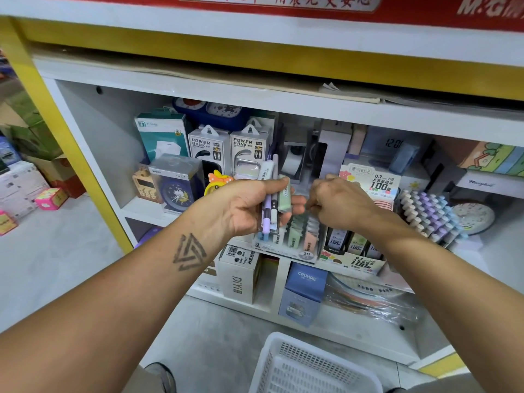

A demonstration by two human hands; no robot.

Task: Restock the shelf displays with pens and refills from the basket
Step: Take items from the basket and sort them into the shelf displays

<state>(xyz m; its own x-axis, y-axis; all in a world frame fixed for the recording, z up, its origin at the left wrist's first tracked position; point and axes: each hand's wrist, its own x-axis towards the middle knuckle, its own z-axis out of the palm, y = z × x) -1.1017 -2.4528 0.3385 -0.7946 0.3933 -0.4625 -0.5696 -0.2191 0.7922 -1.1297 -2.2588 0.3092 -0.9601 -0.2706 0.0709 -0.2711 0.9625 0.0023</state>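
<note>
- White plastic basket [312,367] sits nearest, on the floor at the bottom edge, its slotted walls showing.
- Just beyond it, the low shelf [340,321] carries a blue box [304,293] and a white box [241,272] standing upright.
- Above these, the left hand [249,207] is curled round a bundle of pens [270,205] and a pale green refill case [284,197], thumb pressed across their fronts; the pens stand roughly upright, purple caps down.
- Right beside it, the right hand [340,204] has its fingers bent and drawn together at the fingertips, just beside the bundle; whether it pinches anything I cannot tell.
- Directly under both hands, a clear display tray [289,245] on the middle shelf holds rows of pastel refill cases.
- To the right, a lead refill display [354,251], then a rack of pastel pens [431,214].
- Farther back, two power bank boxes [226,150] and a blue alarm clock [175,191] to the left.
</note>
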